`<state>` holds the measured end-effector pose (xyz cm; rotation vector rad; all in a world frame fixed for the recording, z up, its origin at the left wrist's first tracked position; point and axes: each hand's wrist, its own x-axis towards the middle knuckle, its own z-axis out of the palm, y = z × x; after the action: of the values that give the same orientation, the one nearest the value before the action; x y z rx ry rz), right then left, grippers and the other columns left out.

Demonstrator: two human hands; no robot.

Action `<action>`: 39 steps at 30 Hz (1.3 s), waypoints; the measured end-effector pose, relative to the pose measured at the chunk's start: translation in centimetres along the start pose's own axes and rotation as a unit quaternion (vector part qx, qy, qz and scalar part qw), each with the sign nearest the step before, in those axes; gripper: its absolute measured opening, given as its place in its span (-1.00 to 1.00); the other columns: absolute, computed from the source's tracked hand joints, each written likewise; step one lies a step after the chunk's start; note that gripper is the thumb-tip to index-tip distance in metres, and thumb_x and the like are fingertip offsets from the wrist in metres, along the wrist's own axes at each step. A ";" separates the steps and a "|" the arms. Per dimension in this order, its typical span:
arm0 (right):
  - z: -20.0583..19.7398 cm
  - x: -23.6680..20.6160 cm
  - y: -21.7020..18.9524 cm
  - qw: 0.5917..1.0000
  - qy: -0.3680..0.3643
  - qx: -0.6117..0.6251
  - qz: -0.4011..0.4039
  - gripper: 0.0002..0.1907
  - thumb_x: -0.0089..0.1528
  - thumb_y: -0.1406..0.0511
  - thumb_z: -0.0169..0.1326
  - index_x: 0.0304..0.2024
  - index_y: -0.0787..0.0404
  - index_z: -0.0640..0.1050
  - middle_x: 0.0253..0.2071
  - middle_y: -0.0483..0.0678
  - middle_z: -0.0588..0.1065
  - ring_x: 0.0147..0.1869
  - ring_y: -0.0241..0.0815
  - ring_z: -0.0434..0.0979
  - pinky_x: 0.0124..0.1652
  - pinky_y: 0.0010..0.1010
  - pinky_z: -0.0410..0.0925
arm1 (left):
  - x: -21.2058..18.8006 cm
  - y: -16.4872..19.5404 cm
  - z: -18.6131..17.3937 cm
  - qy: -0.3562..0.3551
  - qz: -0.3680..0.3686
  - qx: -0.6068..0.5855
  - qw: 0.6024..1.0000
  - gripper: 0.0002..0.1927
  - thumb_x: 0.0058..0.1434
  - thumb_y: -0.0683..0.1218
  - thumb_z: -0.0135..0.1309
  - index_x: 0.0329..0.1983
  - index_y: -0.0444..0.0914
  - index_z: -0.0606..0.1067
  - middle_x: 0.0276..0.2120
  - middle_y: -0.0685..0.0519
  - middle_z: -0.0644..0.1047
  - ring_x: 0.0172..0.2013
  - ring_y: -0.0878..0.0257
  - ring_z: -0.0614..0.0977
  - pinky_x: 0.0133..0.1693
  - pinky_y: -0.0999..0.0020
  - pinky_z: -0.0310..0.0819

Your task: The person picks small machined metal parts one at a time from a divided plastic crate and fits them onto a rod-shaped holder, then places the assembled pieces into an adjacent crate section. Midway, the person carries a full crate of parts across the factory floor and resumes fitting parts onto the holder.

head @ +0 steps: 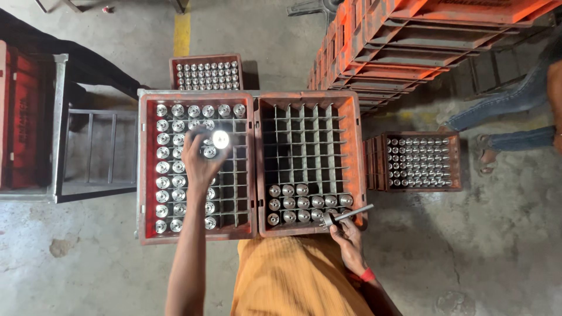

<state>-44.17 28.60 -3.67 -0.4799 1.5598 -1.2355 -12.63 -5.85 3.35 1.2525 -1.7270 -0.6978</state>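
Left hand gripping metal cylinder, right hand holding tool

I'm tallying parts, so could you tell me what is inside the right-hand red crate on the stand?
The right-hand red crate holds shiny metal cylinders in its nearest divider rows; the other cells look empty. The right hand and its metal tool cover one corner.

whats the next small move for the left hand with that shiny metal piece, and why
Probably carry it right and lower it into an open cell of the right crate. The left hand holds a shiny metal cylinder lifted over the left crate, which has many vacated cells, while the right crate holds pieces only in its near rows. The right hand rests on that crate's near edge with a metal tool.
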 end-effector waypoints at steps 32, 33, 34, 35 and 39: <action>-4.1 8.0 -6.0 0.991 0.007 0.043 -0.123 -0.64 0.37 0.40 0.20 0.20 0.40 0.54 -0.04 -0.09 0.48 -0.03 -0.30 0.39 -0.07 -0.46 0.26 | -18.0 10.6 14.9 -0.311 -0.079 0.085 0.943 -0.38 0.28 0.04 0.19 0.36 -0.21 0.33 -0.13 -0.16 0.58 -0.27 -0.14 0.64 -0.33 0.01 0.53; -5.1 8.2 -6.3 0.989 0.025 0.053 -0.134 -0.67 0.34 0.40 0.15 0.15 0.36 0.52 -0.03 -0.10 0.52 0.00 -0.33 0.46 -0.03 -0.49 0.32 | -18.2 10.3 15.5 -0.294 -0.017 0.113 0.949 -0.37 0.23 -0.05 0.16 0.39 -0.19 0.34 -0.09 -0.18 0.57 -0.24 -0.13 0.63 -0.32 0.07 0.54; -5.8 8.2 -6.4 0.987 0.042 0.063 -0.144 -0.70 0.31 0.40 0.11 0.11 0.31 0.50 -0.02 -0.12 0.56 0.03 -0.35 0.53 0.00 -0.52 0.37 | -18.4 10.0 16.0 -0.275 0.044 0.142 0.950 -0.33 0.19 -0.14 0.14 0.42 -0.18 0.35 -0.05 -0.20 0.56 -0.20 -0.12 0.63 -0.31 0.14 0.56; -6.2 8.0 -6.3 0.986 0.050 0.064 -0.145 -0.69 0.31 0.42 0.11 0.12 0.32 0.51 -0.02 -0.13 0.55 0.02 -0.37 0.50 0.01 -0.54 0.35 | -18.6 9.7 16.4 -0.254 0.107 0.171 0.946 -0.28 0.14 -0.23 0.11 0.44 -0.16 0.35 -0.01 -0.22 0.54 -0.17 -0.11 0.62 -0.30 0.21 0.57; -7.7 6.2 -5.4 0.985 0.069 0.077 -0.136 -0.69 0.31 0.44 0.12 0.12 0.34 0.52 -0.04 -0.15 0.54 0.02 -0.40 0.47 0.04 -0.55 0.31 | -18.8 8.9 16.1 -0.218 0.133 0.040 0.966 -0.40 -0.08 -0.13 0.20 0.11 -0.26 0.45 -0.14 -0.13 0.59 -0.13 -0.09 0.58 -0.11 0.10 0.52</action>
<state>-54.87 25.10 -2.38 -0.5290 1.5347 -1.6147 -28.63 14.09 -2.81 0.9359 -2.2534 -0.7893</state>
